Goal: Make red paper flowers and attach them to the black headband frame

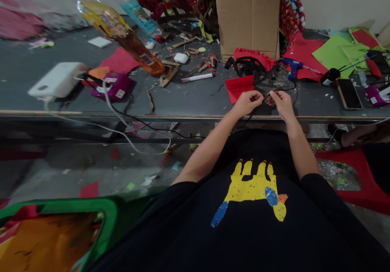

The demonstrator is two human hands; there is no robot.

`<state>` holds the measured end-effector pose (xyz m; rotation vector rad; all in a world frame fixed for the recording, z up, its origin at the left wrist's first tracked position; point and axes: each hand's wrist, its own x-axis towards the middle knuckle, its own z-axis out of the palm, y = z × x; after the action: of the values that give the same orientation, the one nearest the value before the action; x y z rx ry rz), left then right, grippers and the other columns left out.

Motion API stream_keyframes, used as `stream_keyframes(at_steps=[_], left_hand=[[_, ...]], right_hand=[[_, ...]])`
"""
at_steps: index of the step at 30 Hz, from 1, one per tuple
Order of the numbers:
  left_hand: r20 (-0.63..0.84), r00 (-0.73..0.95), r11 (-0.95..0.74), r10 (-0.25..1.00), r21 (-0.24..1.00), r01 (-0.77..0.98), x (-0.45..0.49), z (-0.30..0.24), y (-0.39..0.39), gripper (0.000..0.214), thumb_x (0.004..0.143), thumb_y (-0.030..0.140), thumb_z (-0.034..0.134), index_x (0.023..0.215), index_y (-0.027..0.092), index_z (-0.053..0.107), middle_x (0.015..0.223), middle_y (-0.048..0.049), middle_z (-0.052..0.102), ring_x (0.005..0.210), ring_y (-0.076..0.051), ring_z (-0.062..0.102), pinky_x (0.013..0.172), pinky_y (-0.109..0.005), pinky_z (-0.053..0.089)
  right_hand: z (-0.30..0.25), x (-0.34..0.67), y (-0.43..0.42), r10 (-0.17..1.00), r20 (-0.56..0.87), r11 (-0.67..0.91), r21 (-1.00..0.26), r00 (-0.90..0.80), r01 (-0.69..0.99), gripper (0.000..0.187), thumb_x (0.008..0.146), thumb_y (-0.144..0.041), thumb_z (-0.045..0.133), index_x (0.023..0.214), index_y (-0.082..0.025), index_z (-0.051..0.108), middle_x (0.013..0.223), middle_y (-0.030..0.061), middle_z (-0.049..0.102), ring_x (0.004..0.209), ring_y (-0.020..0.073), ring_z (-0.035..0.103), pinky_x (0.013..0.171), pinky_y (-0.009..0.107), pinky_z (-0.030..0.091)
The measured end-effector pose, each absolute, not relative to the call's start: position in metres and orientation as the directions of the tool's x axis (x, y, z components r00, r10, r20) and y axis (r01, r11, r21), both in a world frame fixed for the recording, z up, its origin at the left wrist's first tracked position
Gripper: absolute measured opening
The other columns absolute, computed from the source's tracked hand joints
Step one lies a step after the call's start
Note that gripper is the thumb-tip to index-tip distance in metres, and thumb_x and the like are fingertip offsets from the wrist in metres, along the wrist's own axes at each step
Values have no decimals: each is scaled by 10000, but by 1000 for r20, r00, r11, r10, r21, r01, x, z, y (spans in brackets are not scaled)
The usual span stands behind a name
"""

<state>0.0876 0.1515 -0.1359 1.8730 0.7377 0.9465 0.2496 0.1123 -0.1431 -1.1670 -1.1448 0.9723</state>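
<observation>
Over the front edge of the table, my left hand (250, 102) and my right hand (282, 103) are close together, fingertips pinched. A thin black cord (251, 115) runs between them and hangs over the edge below the left hand. Both hands grip this cord. Just behind the left hand lies a folded red sheet (239, 87). Farther back are a bundle of black straps or cable (248, 65) and a red frilled piece (258, 58). A blue glue gun (292, 66) rests behind my right hand.
A cardboard box (248, 16) stands at the back. Left are bottles (146, 57), a white power bank-like block (57, 79) and a purple box (113, 87). A phone (349, 93) and black cup (330, 77) are right. A green bin (111, 211) stands lower left.
</observation>
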Motion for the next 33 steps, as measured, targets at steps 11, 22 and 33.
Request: stream_keyframes(at_steps=[11, 22, 33], left_hand=[[363, 526, -433, 769, 901, 11, 86, -138, 154, 227, 819, 369, 535, 735, 158, 519, 625, 16, 501, 572, -96, 460, 556, -217, 367], [392, 489, -448, 779, 894, -2, 86, -140, 154, 365, 810, 483, 603, 919, 137, 637, 744, -22, 617, 649, -112, 531, 610, -228, 416], [409, 464, -501, 786, 861, 88, 84, -139, 152, 272, 766, 383, 649, 839, 129, 716, 748, -47, 680, 647, -120, 549, 619, -234, 438]], right_hand=[[-144, 251, 114, 976, 132, 138, -990, 172, -28, 456, 682, -660, 651, 721, -208, 608, 612, -16, 616, 568, 114, 607, 555, 247, 523], [-139, 252, 109, 976, 163, 165, -986, 141, -2, 502, 651, -659, 675, 847, -197, 684, 686, 0, 667, 586, 108, 612, 550, 237, 508], [-139, 253, 108, 982, 148, 152, -988, 117, -28, 500, 689, -671, 638, 879, -215, 708, 746, 24, 695, 645, 134, 639, 558, 255, 506]])
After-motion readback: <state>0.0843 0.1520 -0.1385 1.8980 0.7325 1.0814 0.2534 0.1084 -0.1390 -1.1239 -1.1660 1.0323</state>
